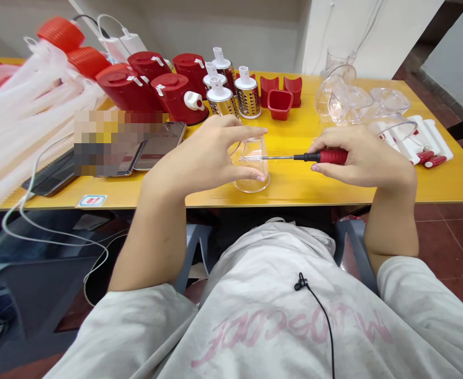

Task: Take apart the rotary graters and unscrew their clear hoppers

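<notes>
A clear plastic piece [252,182] with a round rim rests on the yellow table near its front edge. My left hand [205,155] holds it from the left, thumb on the near side and fingers on the far side. In my right hand [363,152] is a screwdriver [332,156] with a red and black handle, gripped between thumb and fingers. Its metal shaft lies level and points left, with the tip reaching the clear piece between my left thumb and forefinger. Whether a screw sits at the tip is too small to tell.
Several red housings [182,97] and metal grater drums [248,95] stand at the back, beside small red cups [281,104]. Clear plastic parts [350,100] and white parts with red grips [432,139] lie right. Phones [158,147], cables and white netting [30,110] occupy the left.
</notes>
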Demonstrator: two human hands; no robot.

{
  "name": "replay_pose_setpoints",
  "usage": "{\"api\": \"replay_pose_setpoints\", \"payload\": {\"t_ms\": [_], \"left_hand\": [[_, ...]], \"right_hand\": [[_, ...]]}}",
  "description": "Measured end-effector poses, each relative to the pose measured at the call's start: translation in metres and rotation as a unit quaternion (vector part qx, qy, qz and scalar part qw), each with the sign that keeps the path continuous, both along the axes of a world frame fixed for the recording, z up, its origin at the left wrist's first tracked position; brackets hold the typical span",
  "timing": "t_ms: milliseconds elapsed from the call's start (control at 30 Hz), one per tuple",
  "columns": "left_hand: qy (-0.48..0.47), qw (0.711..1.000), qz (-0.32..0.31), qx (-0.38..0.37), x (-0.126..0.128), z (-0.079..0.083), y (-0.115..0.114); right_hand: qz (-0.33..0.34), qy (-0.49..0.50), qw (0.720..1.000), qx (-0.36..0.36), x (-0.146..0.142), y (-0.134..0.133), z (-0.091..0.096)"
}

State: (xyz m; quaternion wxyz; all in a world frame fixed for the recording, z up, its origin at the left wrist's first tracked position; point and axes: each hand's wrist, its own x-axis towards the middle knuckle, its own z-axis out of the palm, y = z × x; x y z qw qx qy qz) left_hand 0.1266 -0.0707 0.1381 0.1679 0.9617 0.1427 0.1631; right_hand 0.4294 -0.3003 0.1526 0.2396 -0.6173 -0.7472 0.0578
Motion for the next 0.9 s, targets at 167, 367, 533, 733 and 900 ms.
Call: {"api": "replay_pose_setpoints", "payload": {"t_ms": [167, 367, 533, 733, 900], "left_hand": [[0.022, 1.0, -0.002, -0.003, 0.0, 0.004, 0.0], [0.009, 1.0, 0.001, -0.003, -0.001, 0.002, -0.001], [0.007, 1.0, -0.002, -0.015, -0.001, 0.003, -0.002], [0.034, 0.999, 0.008, -0.029, 0.0, 0.014, -0.008], [0.043, 0.999, 0.005, -0.022, -0.001, 0.013, -0.009]], "right_hand": [[-0.028, 0.007, 0.999, -0.02, -0.001, 0.0, 0.001], [-0.027, 0.02, 0.999, -0.006, -0.005, -0.002, 0.003], [-0.028, 0.011, 1.0, -0.001, -0.005, -0.002, 0.003], [-0.037, 0.032, 0.999, 0.006, -0.004, -0.002, 0.002], [-0.027, 0.019, 0.999, 0.014, -0.004, 0.0, 0.001]]}}
